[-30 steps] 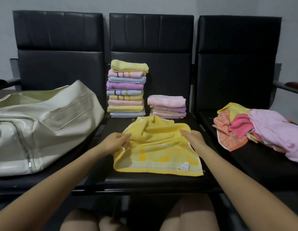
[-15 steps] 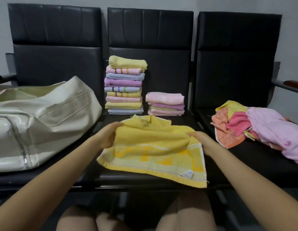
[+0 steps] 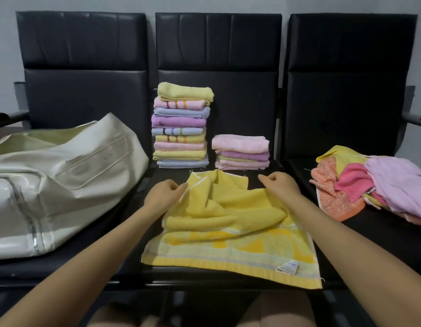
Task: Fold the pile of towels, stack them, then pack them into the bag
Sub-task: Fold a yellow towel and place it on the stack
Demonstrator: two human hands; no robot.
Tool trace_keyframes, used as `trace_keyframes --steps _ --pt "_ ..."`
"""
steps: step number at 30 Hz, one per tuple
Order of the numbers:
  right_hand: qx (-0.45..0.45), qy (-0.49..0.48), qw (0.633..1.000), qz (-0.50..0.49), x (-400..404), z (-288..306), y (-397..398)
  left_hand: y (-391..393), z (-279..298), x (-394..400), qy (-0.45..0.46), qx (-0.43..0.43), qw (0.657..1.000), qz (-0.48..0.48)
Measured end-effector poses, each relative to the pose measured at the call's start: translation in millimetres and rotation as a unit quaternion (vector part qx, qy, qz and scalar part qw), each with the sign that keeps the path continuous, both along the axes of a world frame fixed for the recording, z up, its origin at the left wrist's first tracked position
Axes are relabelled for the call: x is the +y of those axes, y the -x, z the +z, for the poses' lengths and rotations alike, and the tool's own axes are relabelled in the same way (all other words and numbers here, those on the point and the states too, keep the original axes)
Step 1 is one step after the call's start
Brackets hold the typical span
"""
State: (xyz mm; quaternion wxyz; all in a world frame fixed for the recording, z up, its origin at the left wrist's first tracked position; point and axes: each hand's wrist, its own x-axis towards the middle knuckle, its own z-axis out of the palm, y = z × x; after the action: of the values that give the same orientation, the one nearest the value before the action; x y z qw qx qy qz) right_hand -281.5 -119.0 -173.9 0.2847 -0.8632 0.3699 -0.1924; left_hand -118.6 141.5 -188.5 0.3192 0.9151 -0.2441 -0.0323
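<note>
Three black padded chairs (image 3: pixel 219 55) stand side by side against a pale wall, seen from above by a seated person whose bare forearms reach forward.

A large cream bag (image 3: pixel 58 187) lies slumped on the left seat, its zip running down the near side and its top open toward the back.

A yellow towel (image 3: pixel 228 232) lies on the middle seat, spread flat at the near edge and rumpled at the far end. A white label (image 3: pixel 287 266) sits near its front right corner, and a paler patterned band runs along the near edge.

A loose pile (image 3: pixel 379 185) of unfolded towels rests on the right seat: orange at the front, bright pink in the middle, lilac on the right, yellow behind.

A tall stack (image 3: pixel 182 125) of nine folded towels stands at the back of the middle seat, yellow on top, with pink, blue and purple ones below, some striped. Just right of it sits a short stack (image 3: pixel 241 152) of about four folded towels, pale pink on top.

The left hand (image 3: pixel 164 194) has its fingers curled, its grip pinching the towel's far left edge. The right hand (image 3: pixel 279 188) is curled loosely at the far right of the towel; its grip rests against the cloth, but I cannot tell whether it holds any.
</note>
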Motion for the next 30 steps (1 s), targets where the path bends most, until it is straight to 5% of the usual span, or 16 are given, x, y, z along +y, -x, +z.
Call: trace_keyframes --steps 7,11,16,20,24,26,28,30 --pt "0.173 0.052 0.978 0.102 38 -22 -34 11 4 -54 -0.094 -0.131 0.986 -0.031" --pt "0.126 -0.002 0.986 0.112 34 -27 -33 15 -5 -62 -0.132 -0.159 0.976 -0.075" --pt "0.017 -0.023 0.995 0.094 25 -20 -23 22 -4 -57 -0.025 -0.227 0.970 -0.088" --pt "-0.166 -0.081 0.982 0.030 21 6 -12 17 17 -40 0.270 -0.056 0.961 -0.018" --pt "-0.315 -0.082 0.945 0.024 22 30 3 -4 39 -22 0.532 0.220 0.801 0.162" --pt "-0.327 -0.081 0.937 0.091 35 34 11 -9 35 -12 0.543 0.275 0.771 0.189" --pt "-0.273 -0.067 0.941 0.186 49 23 15 -13 21 -3 0.480 0.285 0.804 0.205" --pt "-0.100 -0.047 0.953 0.281 63 6 18 -14 3 5 0.390 0.282 0.855 0.195"
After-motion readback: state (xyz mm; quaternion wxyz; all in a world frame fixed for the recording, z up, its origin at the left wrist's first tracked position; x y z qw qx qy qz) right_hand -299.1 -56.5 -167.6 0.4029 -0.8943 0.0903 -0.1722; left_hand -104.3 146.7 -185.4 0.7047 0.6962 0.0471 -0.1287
